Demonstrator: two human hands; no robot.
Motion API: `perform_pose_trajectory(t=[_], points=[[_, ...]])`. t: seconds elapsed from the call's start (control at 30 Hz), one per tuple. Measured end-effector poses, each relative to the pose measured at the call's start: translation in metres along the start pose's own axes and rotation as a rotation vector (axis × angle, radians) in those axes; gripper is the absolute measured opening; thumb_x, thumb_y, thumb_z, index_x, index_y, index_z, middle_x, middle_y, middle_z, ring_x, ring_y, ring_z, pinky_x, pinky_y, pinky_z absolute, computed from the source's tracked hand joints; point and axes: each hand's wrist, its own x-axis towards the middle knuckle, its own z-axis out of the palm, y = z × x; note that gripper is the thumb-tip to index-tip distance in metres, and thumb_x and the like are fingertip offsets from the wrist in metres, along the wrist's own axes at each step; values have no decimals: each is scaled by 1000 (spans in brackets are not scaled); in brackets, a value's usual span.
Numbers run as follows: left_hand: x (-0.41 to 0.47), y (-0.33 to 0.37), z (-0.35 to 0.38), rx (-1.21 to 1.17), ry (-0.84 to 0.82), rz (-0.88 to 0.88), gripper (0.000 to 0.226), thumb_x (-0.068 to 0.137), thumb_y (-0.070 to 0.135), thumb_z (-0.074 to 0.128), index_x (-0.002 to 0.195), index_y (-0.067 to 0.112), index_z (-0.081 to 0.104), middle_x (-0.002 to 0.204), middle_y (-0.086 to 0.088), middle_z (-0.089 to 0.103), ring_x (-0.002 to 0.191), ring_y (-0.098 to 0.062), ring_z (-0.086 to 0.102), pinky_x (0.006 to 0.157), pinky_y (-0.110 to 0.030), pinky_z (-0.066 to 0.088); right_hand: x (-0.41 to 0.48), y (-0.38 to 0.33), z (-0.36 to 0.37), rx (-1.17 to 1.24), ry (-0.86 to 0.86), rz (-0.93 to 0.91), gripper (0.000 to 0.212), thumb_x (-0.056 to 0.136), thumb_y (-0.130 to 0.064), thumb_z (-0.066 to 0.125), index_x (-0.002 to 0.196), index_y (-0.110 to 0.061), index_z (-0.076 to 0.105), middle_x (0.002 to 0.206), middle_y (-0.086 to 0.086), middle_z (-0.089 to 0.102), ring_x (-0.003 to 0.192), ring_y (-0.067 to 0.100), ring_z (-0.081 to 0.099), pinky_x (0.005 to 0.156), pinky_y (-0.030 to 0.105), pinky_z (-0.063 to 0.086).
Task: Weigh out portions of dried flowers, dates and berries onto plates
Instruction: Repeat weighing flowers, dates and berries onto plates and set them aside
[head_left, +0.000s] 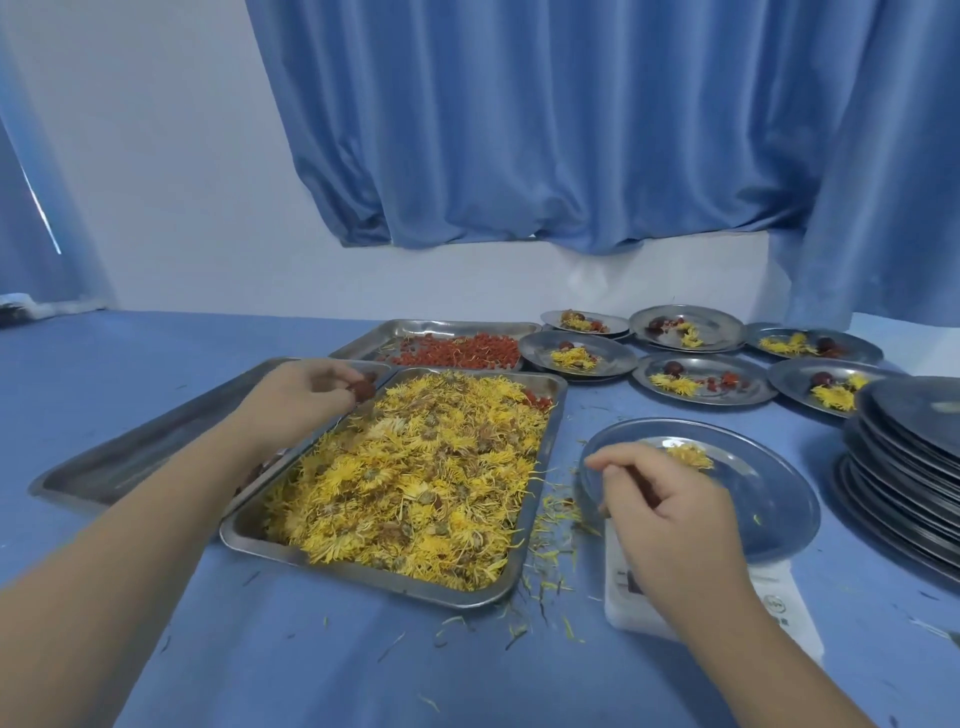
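My left hand (301, 389) pinches a dark red date (362, 389) above the far corner of the long steel tray (104, 467) at the left. A big steel tray (545, 457) heaped with yellow dried flowers (415, 488) lies in the middle. Behind it another tray (415, 330) holds red berries (462, 351). A steel plate (769, 499) with a small tuft of flowers (688, 457) sits on a white scale (779, 597) at the right. My right hand (670, 514) hovers over the plate's left rim, fingers loosely curled; whether it holds anything I cannot see.
Several filled plates (701, 382) with flowers, a date and berries stand at the back right. A tall stack of steel plates (909, 467) rises at the right edge. Loose petals litter the blue tablecloth (311, 649). A blue curtain (519, 130) hangs behind.
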Motion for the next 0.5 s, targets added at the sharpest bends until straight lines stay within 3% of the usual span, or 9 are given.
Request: perform_pose_trajectory(t=[0.07,0.2,0.27,0.33,0.5], points=[[-7,31,11,-67,-63,44,12,86,36,64,96,37,69,90,11,73,71,-6,63,63,-21,44,7,1,-11,67,104,97,35,88,-10,52,75,-38,68,58,6,60,39,5,38,38,17,32],[-19,82,41,-133,-191,147,9,90,32,62,91,37,69,84,2,73,48,0,50,46,-16,40,21,4,-38,252,363,274,30,87,-9,51,77,-30,70,49,-5,54,42,9,44,37,19,36],[-25,107,61,-130,-237,175,7,87,34,63,89,39,68,84,6,72,51,-3,54,51,-22,47,23,5,-51,302,438,335,29,84,-11,50,77,-29,71,49,-6,54,44,9,46,40,23,37],[-33,131,78,-142,-280,200,12,78,43,63,90,39,66,87,13,72,64,-8,63,66,-33,55,25,7,-62,340,488,381,29,83,-11,50,75,-30,71,49,-7,54,44,9,45,41,23,37],[-48,172,108,-190,-329,267,18,71,44,65,88,43,61,87,19,71,58,7,58,60,-21,44,27,9,-77,413,549,418,27,81,-8,49,77,-23,70,48,-8,53,40,7,40,36,18,33]])
